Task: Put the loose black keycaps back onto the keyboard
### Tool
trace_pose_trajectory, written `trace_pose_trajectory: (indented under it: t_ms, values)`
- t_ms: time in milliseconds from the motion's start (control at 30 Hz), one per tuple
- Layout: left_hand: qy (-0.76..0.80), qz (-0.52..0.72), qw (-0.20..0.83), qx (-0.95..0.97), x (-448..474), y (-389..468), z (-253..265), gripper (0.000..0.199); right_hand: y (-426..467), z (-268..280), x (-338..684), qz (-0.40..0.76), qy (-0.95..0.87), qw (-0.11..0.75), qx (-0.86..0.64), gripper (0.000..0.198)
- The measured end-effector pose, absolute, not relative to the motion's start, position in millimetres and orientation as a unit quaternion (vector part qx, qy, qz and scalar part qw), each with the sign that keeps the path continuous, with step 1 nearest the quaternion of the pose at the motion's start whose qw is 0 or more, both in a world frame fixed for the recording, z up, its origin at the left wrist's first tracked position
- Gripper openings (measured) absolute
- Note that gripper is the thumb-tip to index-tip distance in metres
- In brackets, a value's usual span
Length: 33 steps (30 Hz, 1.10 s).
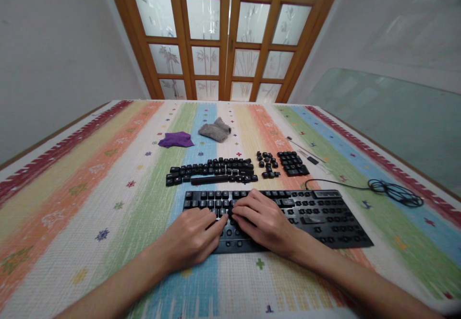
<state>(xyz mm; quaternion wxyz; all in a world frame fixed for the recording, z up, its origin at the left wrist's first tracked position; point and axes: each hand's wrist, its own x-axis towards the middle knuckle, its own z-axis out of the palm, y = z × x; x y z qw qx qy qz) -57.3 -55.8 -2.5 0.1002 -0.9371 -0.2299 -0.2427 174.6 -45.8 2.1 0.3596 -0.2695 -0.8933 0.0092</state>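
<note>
A black keyboard [355,240] lies in front of me, with keycaps on its upper left part and bare key sockets on the right and along the front. My left hand [196,235] is curled over the keyboard's front left corner, its thumb side touching the keys near the middle. Just beside it, my right hand [264,220] rests over the middle of the board. Its fingers are bent together at a small black keycap [231,211], mostly covered by the fingertips. The undersides of both hands are hidden.
Behind the keyboard lie loose keycaps in rows [212,168], a small cluster [268,163] and a number-pad group [292,163]. Farther back are a purple cloth [176,139] and a grey cloth [216,130]. A thin stick tool [306,150] and coiled cable [392,192] sit right.
</note>
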Motion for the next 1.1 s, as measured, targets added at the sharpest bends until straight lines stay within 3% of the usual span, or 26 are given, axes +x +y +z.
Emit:
trace_pose_trajectory:
  t_ms: [400, 1100]
  values:
    - [-0.228, -0.245, 0.101, -0.937, -56.9, -55.1, -3.3, 0.028, -44.5, 1.5, 176.3, 0.022, -0.908, 0.323, -0.266, 0.015]
    - [-0.246, -0.229, 0.091, -0.938, -56.0, -54.8, -3.8, 0.035, -44.7, 2.7, 173.4, 0.025, -0.894, 0.348, -0.281, 0.014]
